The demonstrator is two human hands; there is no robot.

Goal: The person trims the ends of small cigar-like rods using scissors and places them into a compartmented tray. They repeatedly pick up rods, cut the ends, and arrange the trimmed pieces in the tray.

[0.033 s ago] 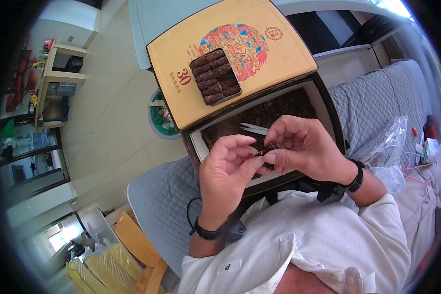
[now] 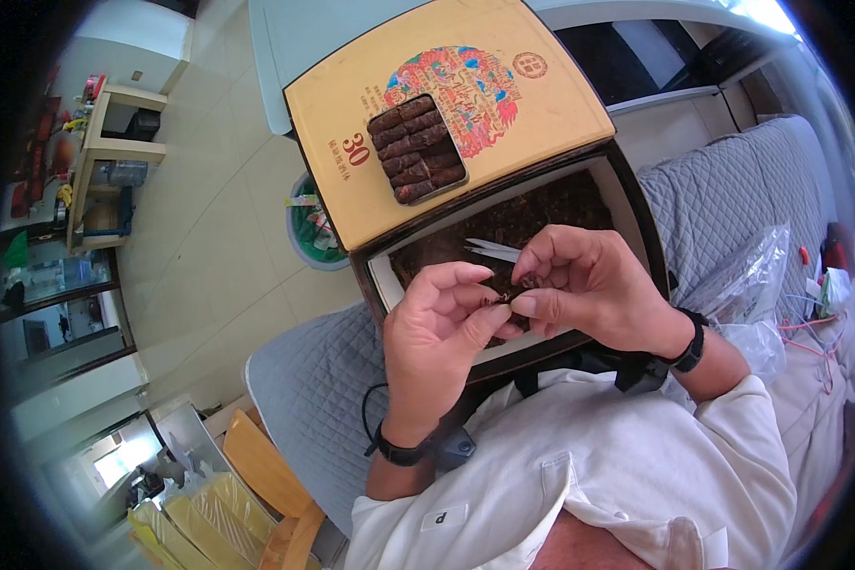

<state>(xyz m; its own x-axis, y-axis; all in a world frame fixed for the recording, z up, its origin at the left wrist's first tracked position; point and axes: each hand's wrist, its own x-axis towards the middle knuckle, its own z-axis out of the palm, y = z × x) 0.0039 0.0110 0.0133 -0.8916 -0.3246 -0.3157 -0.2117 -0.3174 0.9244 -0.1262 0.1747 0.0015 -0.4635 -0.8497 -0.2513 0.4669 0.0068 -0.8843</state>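
Both of my hands meet over an open box (image 2: 627,185), fingertip to fingertip. Between them is a small piece of dark brown leaf (image 2: 505,297), mostly covered by the fingers. My left hand (image 2: 437,323) pinches it from one side with thumb and fingers. From the other side my right hand (image 2: 589,290) pinches it too. Dark shredded leaf (image 2: 551,201), tobacco-like, fills the box. Silver scissors (image 2: 489,249) lie on it, partly behind my right hand. A metal tin (image 2: 465,179) of short, dark hand-rolled cigars (image 2: 410,142) rests on the yellow lid (image 2: 337,109).
A green-lined waste bin (image 2: 318,228) stands on the tiled floor left of the box. Grey quilted covers (image 2: 323,380) lie on both sides. At right are a clear plastic bag (image 2: 755,294) and cords (image 2: 817,328). A wooden chair (image 2: 266,465) is at lower left.
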